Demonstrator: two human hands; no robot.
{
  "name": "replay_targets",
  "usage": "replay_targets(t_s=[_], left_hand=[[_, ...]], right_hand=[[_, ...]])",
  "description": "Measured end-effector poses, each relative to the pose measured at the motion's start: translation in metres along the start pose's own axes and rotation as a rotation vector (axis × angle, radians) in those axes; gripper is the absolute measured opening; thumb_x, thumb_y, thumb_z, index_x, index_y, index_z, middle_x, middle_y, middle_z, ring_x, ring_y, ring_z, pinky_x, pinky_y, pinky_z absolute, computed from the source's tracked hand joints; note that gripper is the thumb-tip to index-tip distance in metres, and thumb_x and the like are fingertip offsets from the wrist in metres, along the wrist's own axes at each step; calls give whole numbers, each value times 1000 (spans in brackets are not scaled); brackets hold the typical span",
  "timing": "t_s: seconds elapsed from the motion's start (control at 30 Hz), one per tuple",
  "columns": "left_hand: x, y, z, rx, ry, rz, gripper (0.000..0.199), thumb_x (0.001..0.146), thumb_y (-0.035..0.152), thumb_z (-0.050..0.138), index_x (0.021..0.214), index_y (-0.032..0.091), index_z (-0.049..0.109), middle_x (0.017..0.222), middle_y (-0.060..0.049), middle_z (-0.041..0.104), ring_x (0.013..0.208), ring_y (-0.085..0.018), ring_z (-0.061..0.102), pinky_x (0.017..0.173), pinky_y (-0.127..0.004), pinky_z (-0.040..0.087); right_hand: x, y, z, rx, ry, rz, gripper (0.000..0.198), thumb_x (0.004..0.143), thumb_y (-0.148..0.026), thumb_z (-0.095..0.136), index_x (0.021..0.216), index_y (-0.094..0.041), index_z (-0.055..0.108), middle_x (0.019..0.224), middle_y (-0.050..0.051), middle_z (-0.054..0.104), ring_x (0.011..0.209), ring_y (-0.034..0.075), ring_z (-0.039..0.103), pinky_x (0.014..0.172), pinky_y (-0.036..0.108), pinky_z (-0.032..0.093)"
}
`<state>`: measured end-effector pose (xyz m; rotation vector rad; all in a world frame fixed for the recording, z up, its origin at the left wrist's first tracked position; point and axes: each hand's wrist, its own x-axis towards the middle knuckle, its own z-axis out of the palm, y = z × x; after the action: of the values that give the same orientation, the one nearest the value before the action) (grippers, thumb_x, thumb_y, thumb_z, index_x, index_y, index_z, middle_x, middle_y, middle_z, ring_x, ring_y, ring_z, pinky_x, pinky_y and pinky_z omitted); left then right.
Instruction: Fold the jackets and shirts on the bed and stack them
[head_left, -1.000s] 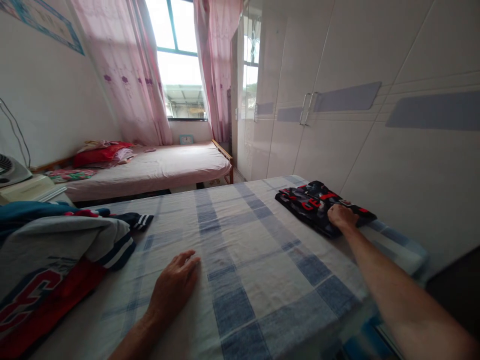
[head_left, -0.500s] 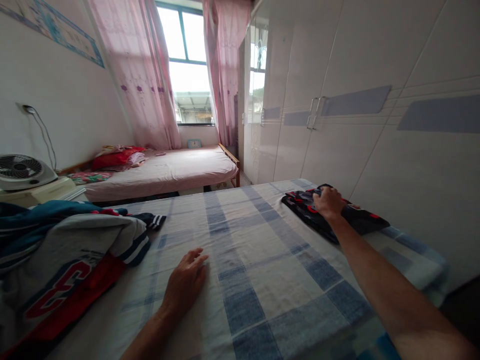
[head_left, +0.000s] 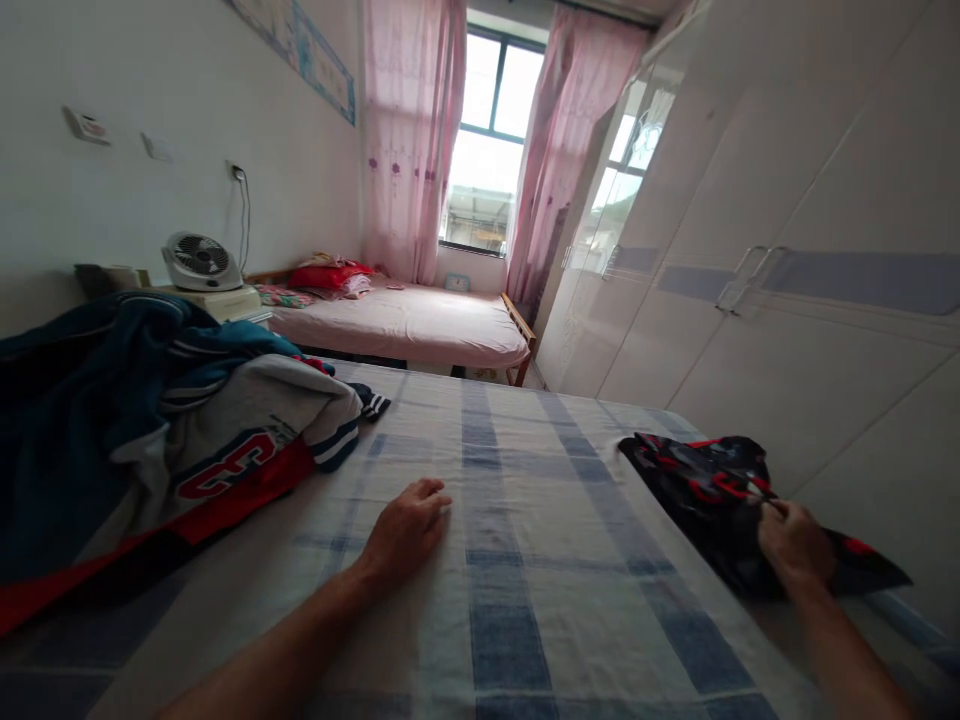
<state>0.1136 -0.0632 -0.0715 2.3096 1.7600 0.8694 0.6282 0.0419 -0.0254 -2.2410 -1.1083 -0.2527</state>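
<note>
Black garment with red print [head_left: 709, 510] is on my right, near the right edge of the blue-and-white checked sheet [head_left: 577, 610]. Somewhat bunched, not lying flat; far side humps up, one dark corner sticks out past my wrist toward the wardrobe. My right hand [head_left: 796, 545] is on it, fingers curled in and gripping the fabric around the middle. Bit of motion blur there, exact finger placement not readable.

My left hand [head_left: 406, 525] holds nothing. It rests on the sheet around mid-frame, palm down, fingers loosely bent, well apart from the garment.

Left of that hand: grey top with red and navy parts [head_left: 255, 430], striped cuff pointing my way, heaped together with a teal garment [head_left: 120, 410].

Beyond the heap: small fan [head_left: 199, 262] on a pale cabinet [head_left: 229, 304], by the left wall. Further back, second bed [head_left: 420, 328] in pink, red bundle [head_left: 330, 274] at its left end. Behind it, window [head_left: 487, 170] between pink curtains [head_left: 412, 120]. Glossy white wardrobe [head_left: 810, 400] runs along the right side.
</note>
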Motion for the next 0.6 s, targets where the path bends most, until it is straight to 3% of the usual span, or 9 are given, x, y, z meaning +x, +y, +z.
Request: replay_targets(t_s=[0.13,0.23,0.37,0.5,0.57,0.6], left_hand=[[1,0,2,-60,33,-35,37,77,9,47,108,17,64,122,-11,58,111,-22,57,96,-37,47],[1,0,1,-154,100,-24,33,84,17,46,114,17,60,122,-11,57,111,-23,56,95,-38,47],[-1,5,-10,-298,296,-2,35,93,28,37,124,21,51,126,-9,53,115,-20,53,98,-38,44],[-3,9,-24,-300,519,-33,36,95,27,29,125,20,47,123,-9,53,118,-19,48,103,-38,37],[-3,9,-29,-221,592,-89,35,94,28,30,121,18,50,122,-10,53,118,-20,47,103,-39,35],[-2,8,-31,-175,592,-112,34,94,29,31,118,17,51,120,-10,54,116,-21,48,102,-39,36]], right_hand=[[-21,-60,-37,420,49,-266,31,73,-42,43,89,-21,59,86,15,63,91,33,59,83,48,42],[-59,-121,-61,519,8,-385,38,77,-48,44,98,-20,57,86,6,62,81,23,58,78,39,46],[-147,-180,-78,704,-325,-756,20,84,-39,47,90,-22,55,81,0,59,74,15,54,73,28,44],[-217,-194,-80,740,-758,-1162,14,90,-31,44,83,-24,54,84,0,60,78,14,55,74,26,44],[-218,-189,-76,718,-742,-1166,16,90,-32,44,81,-24,55,85,0,61,80,15,57,76,27,45],[-209,-183,-73,700,-653,-1088,16,89,-33,45,82,-24,56,85,1,62,80,16,58,77,29,45]])
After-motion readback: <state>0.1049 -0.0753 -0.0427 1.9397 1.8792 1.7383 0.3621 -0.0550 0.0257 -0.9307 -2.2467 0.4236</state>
